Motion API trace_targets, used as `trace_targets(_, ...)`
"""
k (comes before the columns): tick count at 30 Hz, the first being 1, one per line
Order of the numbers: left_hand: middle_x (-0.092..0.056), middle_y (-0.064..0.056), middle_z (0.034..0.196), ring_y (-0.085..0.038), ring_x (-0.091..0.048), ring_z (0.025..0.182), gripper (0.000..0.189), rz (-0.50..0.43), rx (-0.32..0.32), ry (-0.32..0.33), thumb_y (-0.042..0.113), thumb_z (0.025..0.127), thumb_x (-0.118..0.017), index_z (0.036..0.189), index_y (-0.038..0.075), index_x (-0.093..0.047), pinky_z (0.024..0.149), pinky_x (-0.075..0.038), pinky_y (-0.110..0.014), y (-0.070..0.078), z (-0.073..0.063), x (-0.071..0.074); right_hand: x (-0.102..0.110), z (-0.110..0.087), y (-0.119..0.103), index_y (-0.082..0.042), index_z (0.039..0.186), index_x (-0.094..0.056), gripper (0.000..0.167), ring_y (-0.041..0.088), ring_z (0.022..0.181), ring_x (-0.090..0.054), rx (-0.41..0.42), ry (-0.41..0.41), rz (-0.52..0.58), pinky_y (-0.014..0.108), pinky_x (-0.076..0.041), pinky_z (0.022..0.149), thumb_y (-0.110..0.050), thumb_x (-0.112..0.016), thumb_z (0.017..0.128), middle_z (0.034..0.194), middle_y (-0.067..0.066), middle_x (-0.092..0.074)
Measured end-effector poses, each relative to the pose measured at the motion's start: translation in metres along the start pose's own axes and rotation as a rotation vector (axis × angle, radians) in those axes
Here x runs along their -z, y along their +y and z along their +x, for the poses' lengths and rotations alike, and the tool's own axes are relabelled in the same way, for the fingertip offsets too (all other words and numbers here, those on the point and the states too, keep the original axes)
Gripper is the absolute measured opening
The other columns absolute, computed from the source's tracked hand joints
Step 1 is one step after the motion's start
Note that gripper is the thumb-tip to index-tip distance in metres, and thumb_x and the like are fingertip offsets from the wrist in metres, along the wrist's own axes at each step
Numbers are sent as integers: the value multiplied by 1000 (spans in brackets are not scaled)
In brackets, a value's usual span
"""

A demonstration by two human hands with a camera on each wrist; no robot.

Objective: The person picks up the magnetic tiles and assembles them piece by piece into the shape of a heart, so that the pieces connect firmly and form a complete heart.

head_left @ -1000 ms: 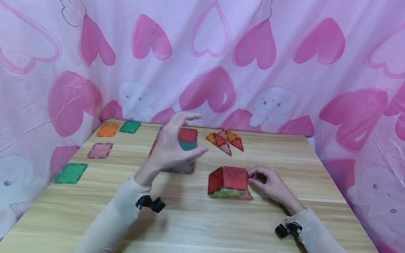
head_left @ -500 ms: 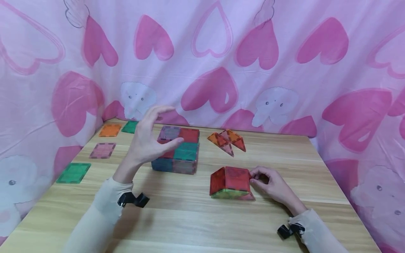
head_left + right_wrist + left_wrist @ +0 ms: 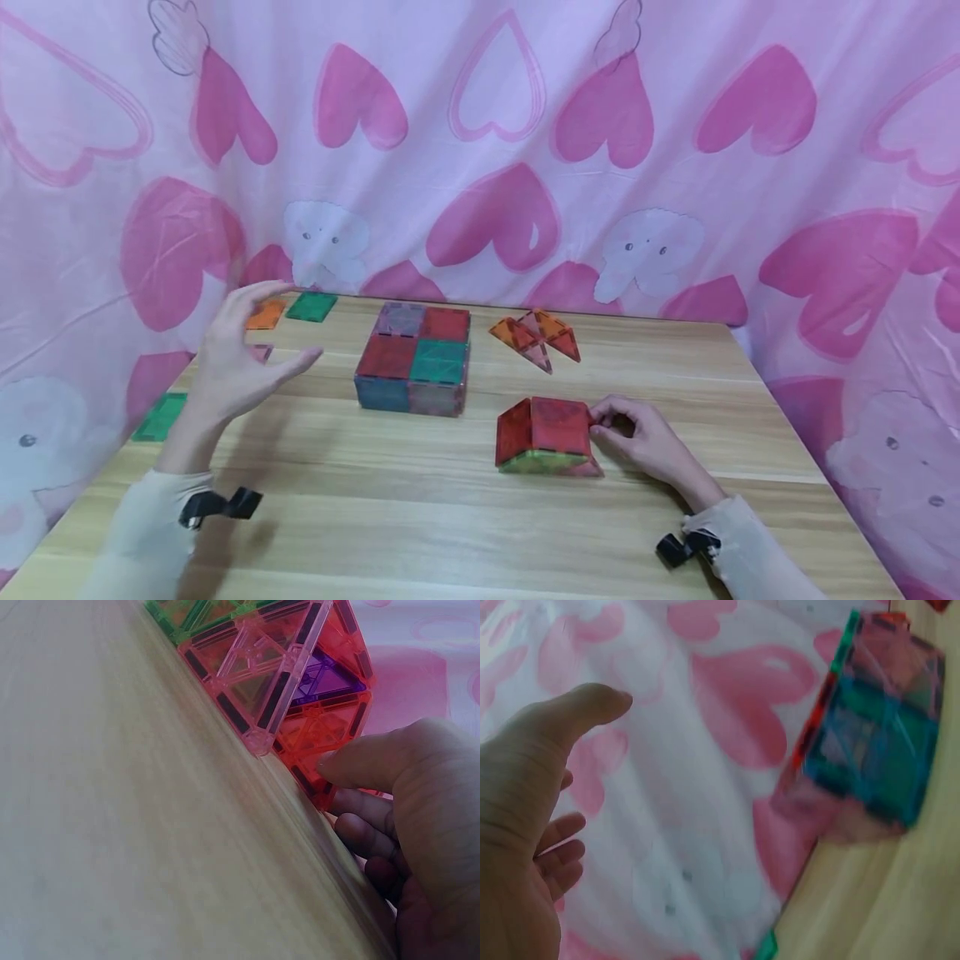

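Observation:
In the head view my left hand (image 3: 234, 367) hangs above the left part of the table, fingers spread in a C with nothing between them. It partly hides an orange square tile (image 3: 266, 315) and a pink tile (image 3: 262, 352). My right hand (image 3: 637, 437) pinches the right end of a small roof-shaped build of translucent magnetic tiles (image 3: 560, 427), red on top with a yellow-green front. In the right wrist view, thumb and fingers grip the corner of a red-orange tile (image 3: 319, 731); a pink triangle tile (image 3: 251, 664) leans next to it.
A low box of magnetic tiles (image 3: 384, 358), red, green, purple and blue, stands mid-table. Behind it to the right lie several orange and pink triangle tiles (image 3: 525, 333). Green square tiles lie at the back left (image 3: 312, 306) and left edge (image 3: 160, 418). A heart-print curtain (image 3: 491, 217) borders the table.
My left hand has moved left, away from the tile box and over the loose squares, still spread. The right hand keeps its pinch on the small build, which stays in place.

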State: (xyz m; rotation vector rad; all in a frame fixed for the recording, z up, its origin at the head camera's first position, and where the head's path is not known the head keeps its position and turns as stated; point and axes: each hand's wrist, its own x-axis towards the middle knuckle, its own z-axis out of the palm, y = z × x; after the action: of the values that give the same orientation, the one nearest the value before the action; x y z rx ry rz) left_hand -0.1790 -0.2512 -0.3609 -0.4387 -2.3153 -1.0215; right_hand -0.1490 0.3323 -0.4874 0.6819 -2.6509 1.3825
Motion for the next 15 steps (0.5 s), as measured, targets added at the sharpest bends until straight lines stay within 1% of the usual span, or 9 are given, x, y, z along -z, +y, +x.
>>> trace_targets(2,-60,-2,156,-1,-49,137,94,-4,20,-7,10,74,-103,157,23,-62,96,-42,-8,-15,-12,12,0,0,-1,-22,112,-80,19,12,92,-70,-2,-3,7,23,-56,81,-6,-81,102,103,1,-78)
trace_targets(3,-60,1,156,5,-47,134,95,-4,29,-13,8,74,-103,158,24,-62,99,-40,-8,-22,-18,17,0,0,0,-21,112,-80,18,13,92,-70,2,-3,8,23,-55,82,-6,-80,102,104,4,-78)
trace_targets(5,-61,3,155,7,-48,135,95,-10,40,-21,3,73,-102,157,23,-63,106,-36,-8,-37,-30,26,0,-1,-1,-21,112,-80,18,13,92,-70,-1,-3,8,23,-55,82,-6,-80,102,104,6,-78)
trace_targets(7,-60,6,157,8,-47,137,93,16,79,-31,5,76,-101,158,23,-62,109,-34,-8,-54,-43,34,1,-1,-1,-22,111,-80,18,13,92,-70,-13,1,5,22,-55,82,-6,-81,102,103,6,-78)
trace_targets(9,-54,5,164,-1,-45,148,92,57,153,-52,13,82,-99,163,26,-57,123,-34,-22,-69,-55,42,1,0,0,-22,111,-80,19,13,93,-70,-14,6,2,22,-55,83,-6,-81,101,104,6,-78)
trace_targets(11,-47,-3,171,-18,-40,158,91,77,230,-78,20,89,-96,168,26,-50,133,-30,-44,-83,-67,50,1,0,-1,-22,111,-80,19,12,93,-70,-15,6,5,22,-55,84,-6,-81,101,104,6,-78)
trace_targets(12,-43,-7,174,-27,-37,162,92,89,269,-97,25,91,-93,170,26,-46,135,-26,-56,-89,-73,54,1,1,-1,-21,111,-80,18,13,93,-70,-14,3,6,22,-55,84,-6,-81,102,105,6,-78)
trace_targets(14,-37,-18,177,-45,-29,164,93,95,325,-136,30,96,-89,174,24,-39,130,-17,-77,-100,-82,61,1,0,-2,-19,112,-80,17,14,93,-70,-1,-2,8,22,-55,84,-5,-80,102,105,6,-78)
trace_targets(15,-36,-23,176,-49,-28,164,94,103,338,-156,32,97,-88,175,22,-37,129,-16,-79,-106,-85,64,1,0,-2,-19,112,-80,17,14,93,-70,-2,-3,8,22,-55,84,-5,-80,102,105,5,-78)
